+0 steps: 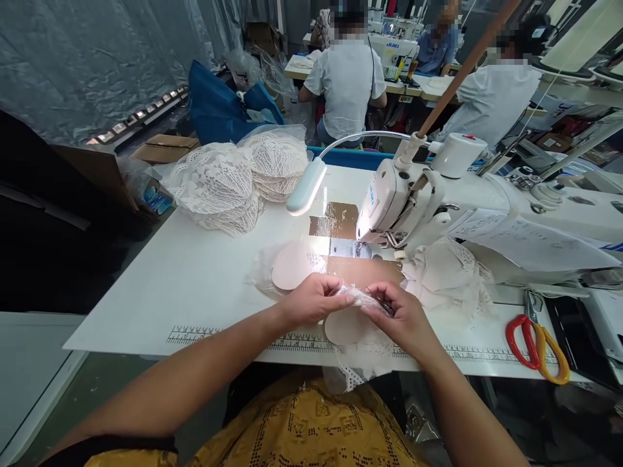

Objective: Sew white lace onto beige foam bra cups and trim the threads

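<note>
Yellow garment (302, 431) below fingers; left hand (314, 299), right hand (403, 319) pinching white lace (359, 296) between fingertips; sewing machine (387, 191) beyond fingers.

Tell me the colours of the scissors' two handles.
A red handle and a yellow-orange handle, best seen in the head view.

In front of that white sewing machine (479, 194) I see white lace (359, 296) and red-and-yellow-handled scissors (537, 337); left of it, net-patterned white bundles (217, 185).

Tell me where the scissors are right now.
In the head view, the scissors lie on the white table, over its printed ruler, to the right of the right hand.
</note>
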Action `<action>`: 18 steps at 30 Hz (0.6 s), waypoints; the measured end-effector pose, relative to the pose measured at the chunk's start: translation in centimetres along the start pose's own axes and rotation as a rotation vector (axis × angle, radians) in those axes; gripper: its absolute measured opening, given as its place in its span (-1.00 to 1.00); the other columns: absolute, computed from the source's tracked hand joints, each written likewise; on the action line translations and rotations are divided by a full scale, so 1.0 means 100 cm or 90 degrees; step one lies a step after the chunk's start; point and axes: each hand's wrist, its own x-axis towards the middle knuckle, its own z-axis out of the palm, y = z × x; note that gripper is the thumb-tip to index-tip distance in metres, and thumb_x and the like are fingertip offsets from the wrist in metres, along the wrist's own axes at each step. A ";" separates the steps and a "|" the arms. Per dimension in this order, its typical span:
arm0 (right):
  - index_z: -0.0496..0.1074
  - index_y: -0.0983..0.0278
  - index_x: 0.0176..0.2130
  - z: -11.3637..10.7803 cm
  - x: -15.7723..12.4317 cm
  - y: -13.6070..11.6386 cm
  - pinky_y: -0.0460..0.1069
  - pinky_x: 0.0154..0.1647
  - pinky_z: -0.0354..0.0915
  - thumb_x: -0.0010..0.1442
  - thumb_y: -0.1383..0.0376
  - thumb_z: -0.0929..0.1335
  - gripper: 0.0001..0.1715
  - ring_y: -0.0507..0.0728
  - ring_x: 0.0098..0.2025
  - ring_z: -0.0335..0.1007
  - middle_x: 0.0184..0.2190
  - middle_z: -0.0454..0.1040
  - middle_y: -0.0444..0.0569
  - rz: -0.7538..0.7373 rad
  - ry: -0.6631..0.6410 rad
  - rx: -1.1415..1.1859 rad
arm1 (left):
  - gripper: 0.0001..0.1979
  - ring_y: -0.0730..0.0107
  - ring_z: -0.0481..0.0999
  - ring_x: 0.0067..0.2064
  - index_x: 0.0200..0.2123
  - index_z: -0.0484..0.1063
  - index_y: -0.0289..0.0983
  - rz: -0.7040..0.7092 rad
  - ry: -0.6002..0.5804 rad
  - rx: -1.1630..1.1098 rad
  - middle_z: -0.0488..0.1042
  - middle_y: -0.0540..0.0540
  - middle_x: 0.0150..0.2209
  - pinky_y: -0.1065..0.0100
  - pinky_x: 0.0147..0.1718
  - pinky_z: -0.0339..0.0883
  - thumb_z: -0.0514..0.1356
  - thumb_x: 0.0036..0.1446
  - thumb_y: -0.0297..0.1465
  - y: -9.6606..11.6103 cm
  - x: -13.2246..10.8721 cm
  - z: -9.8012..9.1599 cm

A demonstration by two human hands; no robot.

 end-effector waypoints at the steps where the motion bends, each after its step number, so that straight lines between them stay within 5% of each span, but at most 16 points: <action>1: 0.39 0.19 -0.15 0.000 0.000 0.002 -0.05 -0.36 0.26 0.16 0.08 0.37 -0.69 0.09 -0.34 0.37 -0.35 0.47 -0.10 0.019 0.001 0.044 | -0.54 0.47 0.34 -0.47 -0.37 0.45 -0.38 -0.001 0.005 -0.008 0.35 0.00 -0.51 0.46 -0.54 0.16 0.29 0.00 -0.04 0.000 0.000 0.000; 12: 0.46 0.15 0.00 -0.020 0.011 -0.005 0.04 -0.14 0.33 0.29 -0.01 0.23 -0.55 0.18 -0.12 0.43 -0.16 0.52 -0.02 0.033 -0.117 0.102 | -0.64 0.35 0.47 -0.30 -0.20 0.52 -0.37 -0.022 -0.037 -0.166 0.50 -0.14 -0.30 0.37 -0.34 0.34 0.32 0.05 -0.19 -0.002 -0.002 0.001; 18: 0.48 0.14 -0.01 -0.022 0.022 -0.004 0.11 0.00 0.31 0.22 0.03 0.32 -0.59 0.22 0.00 0.40 -0.06 0.52 0.00 -0.005 -0.199 0.138 | -0.69 0.35 0.43 -0.31 -0.30 0.54 -0.38 0.005 -0.024 -0.144 0.43 -0.06 -0.44 0.37 -0.32 0.29 0.32 0.05 -0.21 -0.004 0.000 0.001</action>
